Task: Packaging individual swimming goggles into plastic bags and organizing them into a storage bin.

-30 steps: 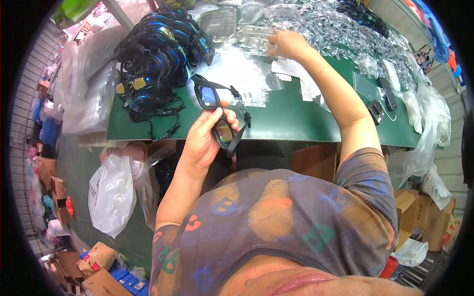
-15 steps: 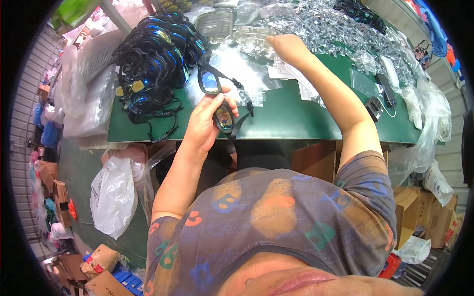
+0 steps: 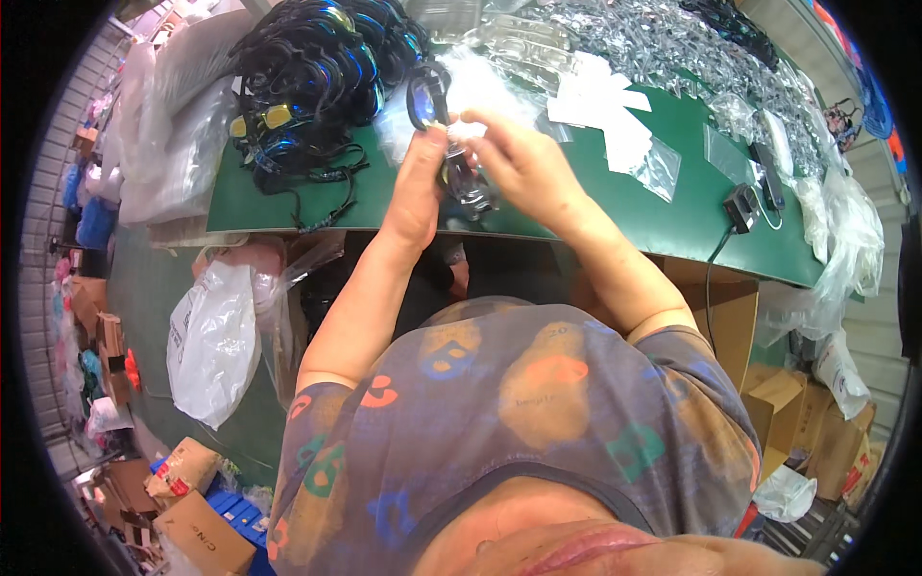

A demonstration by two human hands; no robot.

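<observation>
Both hands have come together since the earlier frames: the right hand (image 3: 523, 163), then stretched out to the clear packets far across the table, is now drawn back to meet the left hand (image 3: 418, 187), and the goggles (image 3: 437, 106) are raised higher than before.

Green table (image 3: 672, 216) spans the upper frame, edge bowed by the lens. Heap of dark goggles with blue and yellow lenses (image 3: 307, 77) sits at its left end. Spread of clear plastic packets (image 3: 653, 38) covers the far right side. White plastic bag (image 3: 213, 341) hangs below the table's left edge; cardboard boxes (image 3: 192, 509) lie on the floor at lower left. Small black device with a cable (image 3: 741, 204) rests near the table's right front edge.

Goggles held above the table's front middle, between the two hands, one dark lens standing clear above the left thumb. Left fingers clamped on the goggles from below. Right fingertips pinched together on a small clear bag (image 3: 469, 130) touching the goggles.
</observation>
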